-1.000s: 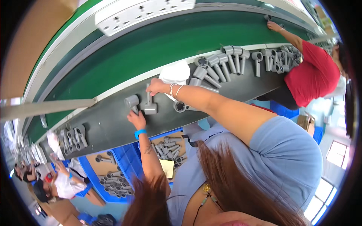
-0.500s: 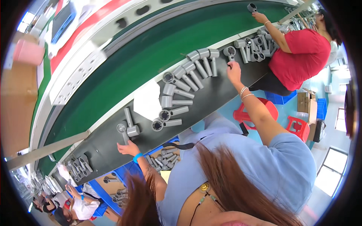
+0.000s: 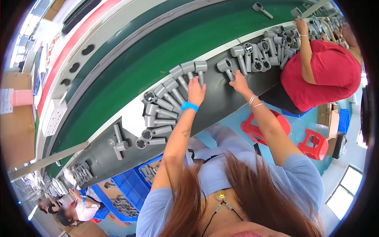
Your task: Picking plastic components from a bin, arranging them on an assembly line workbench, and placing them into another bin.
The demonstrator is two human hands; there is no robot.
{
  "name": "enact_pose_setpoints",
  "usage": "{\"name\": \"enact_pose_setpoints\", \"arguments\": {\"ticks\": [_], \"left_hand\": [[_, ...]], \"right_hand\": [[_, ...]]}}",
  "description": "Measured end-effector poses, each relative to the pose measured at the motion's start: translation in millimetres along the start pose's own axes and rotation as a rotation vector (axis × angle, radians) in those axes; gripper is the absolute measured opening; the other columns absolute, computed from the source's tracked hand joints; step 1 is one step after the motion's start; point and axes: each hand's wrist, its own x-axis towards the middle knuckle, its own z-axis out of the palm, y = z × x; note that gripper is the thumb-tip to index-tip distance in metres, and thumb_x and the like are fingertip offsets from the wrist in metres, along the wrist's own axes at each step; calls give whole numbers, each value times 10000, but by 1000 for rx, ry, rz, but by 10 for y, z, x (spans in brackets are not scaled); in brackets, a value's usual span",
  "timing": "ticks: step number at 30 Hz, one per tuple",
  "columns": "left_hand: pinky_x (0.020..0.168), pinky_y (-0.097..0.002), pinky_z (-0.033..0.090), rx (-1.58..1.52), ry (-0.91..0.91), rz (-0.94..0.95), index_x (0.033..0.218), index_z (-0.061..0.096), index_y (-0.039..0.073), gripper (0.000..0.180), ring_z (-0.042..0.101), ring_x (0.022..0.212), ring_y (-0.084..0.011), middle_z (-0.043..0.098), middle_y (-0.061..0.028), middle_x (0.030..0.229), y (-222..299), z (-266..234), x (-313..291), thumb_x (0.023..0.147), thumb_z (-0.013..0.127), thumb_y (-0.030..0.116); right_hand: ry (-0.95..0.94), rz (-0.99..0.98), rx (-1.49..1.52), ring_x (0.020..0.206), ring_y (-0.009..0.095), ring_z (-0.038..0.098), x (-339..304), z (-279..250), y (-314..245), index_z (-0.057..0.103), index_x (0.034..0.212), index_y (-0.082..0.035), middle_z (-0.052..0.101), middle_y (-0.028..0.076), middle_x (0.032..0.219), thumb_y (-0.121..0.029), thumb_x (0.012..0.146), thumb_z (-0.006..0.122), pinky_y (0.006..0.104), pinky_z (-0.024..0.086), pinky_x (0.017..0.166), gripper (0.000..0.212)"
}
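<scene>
My right hand (image 3: 238,83) is closed round the handle of a grey handheld fan (image 3: 224,64), its round head tilted up over the dark bench. At the upper end of a curved row of grey fans, my left hand (image 3: 196,91) has its fingers and thumb about the handle of the end fan (image 3: 201,65); the lower part of that handle is partly hidden. The rest of the row, such as the fan with a round grille (image 3: 149,96), lies with handles toward me. Two more fans (image 3: 122,145) lie crossed farther left on the bench.
A green conveyor belt (image 3: 130,85) runs behind the bench, with one fan (image 3: 262,10) on it. A white sheet (image 3: 133,118) lies beside the row. Grouped fans (image 3: 256,65) stand near a co-worker in red (image 3: 316,75). Blue bins (image 3: 122,189) and red stools (image 3: 314,144) are nearby.
My left hand has left the two fans at the left and reached across to the row's upper end. My right hand has drawn its fan slightly left. A fan now lies on the belt.
</scene>
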Motion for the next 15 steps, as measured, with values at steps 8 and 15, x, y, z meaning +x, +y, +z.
{"name": "enact_pose_setpoints", "arguments": {"ticks": [8,15], "left_hand": [[767,-460,462,263,-87,-293,1073,405,-33,477,555,885,-403,549,-235,959,-35,475,249,714,665,144],[775,-470,456,86,-103,-382,1091,450,24,457,550,925,-409,557,-213,1022,155,736,-150,712,661,168]], "right_hand": [[-456,-459,-494,1057,245,435,259,-684,84,665,827,-198,570,-23,878,-69,614,631,570,253,853,251],[-441,-779,-389,1164,288,384,558,-189,-193,643,815,-155,472,76,1170,21,625,582,527,280,910,266]]}}
